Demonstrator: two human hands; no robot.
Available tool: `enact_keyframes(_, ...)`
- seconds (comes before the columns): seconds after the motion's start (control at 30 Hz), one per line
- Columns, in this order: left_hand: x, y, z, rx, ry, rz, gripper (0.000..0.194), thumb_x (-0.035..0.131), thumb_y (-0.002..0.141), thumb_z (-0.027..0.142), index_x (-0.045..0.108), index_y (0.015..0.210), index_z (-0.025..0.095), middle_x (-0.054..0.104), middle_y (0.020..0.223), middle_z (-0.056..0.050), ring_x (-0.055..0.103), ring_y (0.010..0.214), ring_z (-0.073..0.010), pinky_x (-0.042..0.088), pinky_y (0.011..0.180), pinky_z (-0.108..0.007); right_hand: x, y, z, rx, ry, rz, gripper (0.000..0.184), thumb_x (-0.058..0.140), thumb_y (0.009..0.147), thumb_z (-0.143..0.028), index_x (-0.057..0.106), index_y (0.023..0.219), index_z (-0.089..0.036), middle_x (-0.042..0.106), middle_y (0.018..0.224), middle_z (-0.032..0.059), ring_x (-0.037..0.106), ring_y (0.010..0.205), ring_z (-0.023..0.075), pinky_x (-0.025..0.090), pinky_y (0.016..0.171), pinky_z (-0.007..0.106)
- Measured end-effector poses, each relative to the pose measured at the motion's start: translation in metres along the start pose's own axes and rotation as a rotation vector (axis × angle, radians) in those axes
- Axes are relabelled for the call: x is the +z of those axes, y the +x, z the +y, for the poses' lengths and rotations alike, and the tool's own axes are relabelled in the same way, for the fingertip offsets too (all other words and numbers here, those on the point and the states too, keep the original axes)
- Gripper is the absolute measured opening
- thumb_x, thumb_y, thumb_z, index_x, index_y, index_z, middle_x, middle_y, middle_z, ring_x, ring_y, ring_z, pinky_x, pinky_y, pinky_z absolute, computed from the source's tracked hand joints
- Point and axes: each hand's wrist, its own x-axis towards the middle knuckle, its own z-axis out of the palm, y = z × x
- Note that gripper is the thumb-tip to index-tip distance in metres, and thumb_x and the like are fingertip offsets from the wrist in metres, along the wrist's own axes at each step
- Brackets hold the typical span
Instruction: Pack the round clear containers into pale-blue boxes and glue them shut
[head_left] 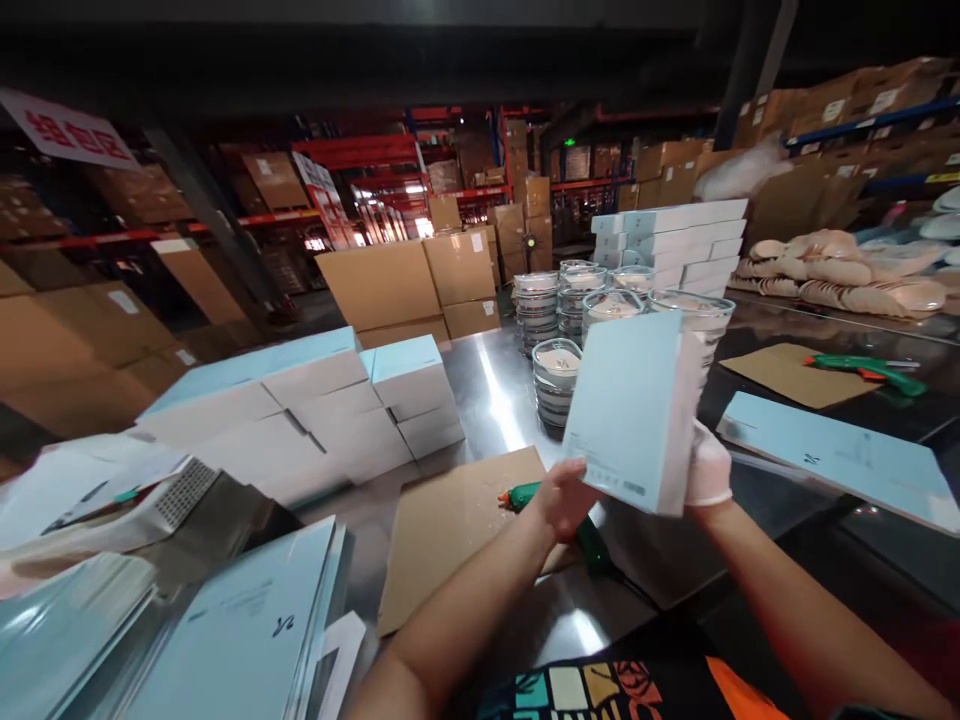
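Note:
A light blue and white carton [626, 410] is held up and tilted over the metal table between my two hands. My left hand [568, 495] grips its lower left corner, thumb on the blue face. On the right, my gloved right hand [709, 467] supports the white side, its fingers partly hidden behind the carton. Below lies a green glue gun [592, 540] with an orange tip, resting across a cardboard sheet [442, 520]. Just behind the carton stand stacks of round glass dishes [555, 385] with pale inserts.
Finished-looking blue and white boxes [322, 410] are stacked at left, more boxes [686, 240] at the back right. Flat blue cartons [232, 630] lie front left. At right are a flat carton [840, 455], another green glue gun [870, 370] and piled pale discs [847, 270].

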Motion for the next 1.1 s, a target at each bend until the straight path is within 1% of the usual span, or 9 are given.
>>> enact_keyframes(0.23, -0.029, -0.011, -0.001, 0.061, 0.191, 0.128, 0.048, 0.067, 0.085, 0.05, 0.076, 0.111, 0.011, 0.077, 0.132, -0.013, 0.067, 0.133, -0.0411, 0.056, 0.103, -0.052, -0.008, 0.013, -0.002, 0.621, 0.314, 0.013, 0.034, 0.063, 0.085, -0.052, 0.078, 0.087, -0.022, 0.081, 0.081, 0.0102, 0.075, 0.078, 0.0295, 0.062, 0.075, 0.044)
enact_keyframes(0.37, -0.044, -0.047, 0.02, 0.159, 0.266, 0.227, 0.072, 0.091, 0.062, 0.044, 0.068, 0.125, 0.018, 0.078, 0.118, -0.009, 0.074, 0.116, -0.0333, 0.059, 0.098, -0.042, -0.019, 0.044, 0.006, 0.806, 0.478, 0.074, 0.039, 0.07, 0.072, -0.062, 0.068, 0.075, -0.024, 0.073, 0.074, 0.0084, 0.065, 0.07, 0.0267, 0.058, 0.069, 0.044)
enact_keyframes(0.5, -0.079, -0.104, 0.049, 0.296, 0.534, 0.502, 0.097, 0.098, 0.055, 0.031, 0.051, 0.14, 0.026, 0.07, 0.122, -0.006, 0.07, 0.105, -0.0262, 0.056, 0.087, -0.035, -0.044, 0.066, 0.007, 0.858, 0.625, 0.135, 0.046, 0.074, 0.07, -0.071, 0.061, 0.071, -0.027, 0.066, 0.069, 0.0086, 0.058, 0.06, 0.0251, 0.052, 0.061, 0.046)
enact_keyframes(0.6, -0.098, -0.15, 0.058, 0.339, 0.738, 0.705, 0.098, 0.097, 0.052, 0.029, 0.051, 0.139, 0.025, 0.064, 0.133, -0.01, 0.065, 0.115, -0.0306, 0.054, 0.093, -0.038, -0.071, 0.074, -0.01, 0.757, 0.714, 0.085, 0.046, 0.084, 0.067, -0.072, 0.067, 0.071, -0.03, 0.07, 0.075, 0.0096, 0.062, 0.063, 0.0276, 0.054, 0.066, 0.051)
enact_keyframes(0.7, -0.1, -0.184, 0.051, 0.331, 0.793, 0.793, 0.095, 0.096, 0.05, 0.025, 0.054, 0.135, 0.024, 0.065, 0.133, -0.011, 0.063, 0.124, -0.0344, 0.051, 0.104, -0.042, -0.097, 0.083, -0.039, 0.534, 0.836, -0.093, 0.048, 0.092, 0.058, -0.079, 0.076, 0.071, -0.035, 0.075, 0.077, 0.0088, 0.066, 0.063, 0.0272, 0.057, 0.063, 0.051)
enact_keyframes(0.77, -0.095, -0.197, 0.041, 0.311, 0.754, 0.769, 0.091, 0.096, 0.051, 0.024, 0.056, 0.133, 0.024, 0.065, 0.137, -0.013, 0.062, 0.13, -0.0357, 0.05, 0.109, -0.043, -0.106, 0.091, -0.063, 0.339, 0.878, -0.33, 0.042, 0.09, 0.062, -0.08, 0.081, 0.076, -0.041, 0.079, 0.08, 0.0076, 0.072, 0.067, 0.0273, 0.061, 0.062, 0.047)
enact_keyframes(0.9, -0.088, -0.202, 0.019, 0.239, 0.768, 0.623, 0.08, 0.099, 0.047, 0.019, 0.068, 0.121, 0.022, 0.053, 0.156, -0.018, 0.051, 0.146, -0.0394, 0.047, 0.116, -0.044, -0.098, 0.094, -0.113, -0.161, 0.889, -0.764, 0.032, 0.069, 0.095, -0.069, 0.084, 0.095, -0.041, 0.083, 0.098, 0.0052, 0.08, 0.094, 0.0262, 0.068, 0.085, 0.044)
enact_keyframes(1.0, -0.094, -0.202, 0.008, 0.125, 0.907, 0.609, 0.079, 0.101, 0.046, 0.017, 0.071, 0.119, 0.018, 0.064, 0.141, -0.019, 0.058, 0.134, -0.041, 0.045, 0.117, -0.051, -0.083, 0.076, -0.13, -0.3, 0.848, -0.795, 0.039, 0.06, 0.102, -0.063, 0.08, 0.118, -0.034, 0.08, 0.118, 0.01, 0.076, 0.113, 0.0275, 0.064, 0.1, 0.047)
enact_keyframes(1.1, -0.102, -0.206, 0.002, 0.098, 1.007, 0.641, 0.077, 0.101, 0.05, 0.019, 0.072, 0.121, 0.018, 0.07, 0.124, -0.015, 0.063, 0.124, -0.0405, 0.045, 0.116, -0.056, -0.071, 0.042, -0.12, -0.222, 0.85, -0.753, 0.064, 0.056, 0.101, -0.069, 0.057, 0.155, -0.033, 0.066, 0.151, 0.0138, 0.065, 0.138, 0.0314, 0.057, 0.115, 0.052)
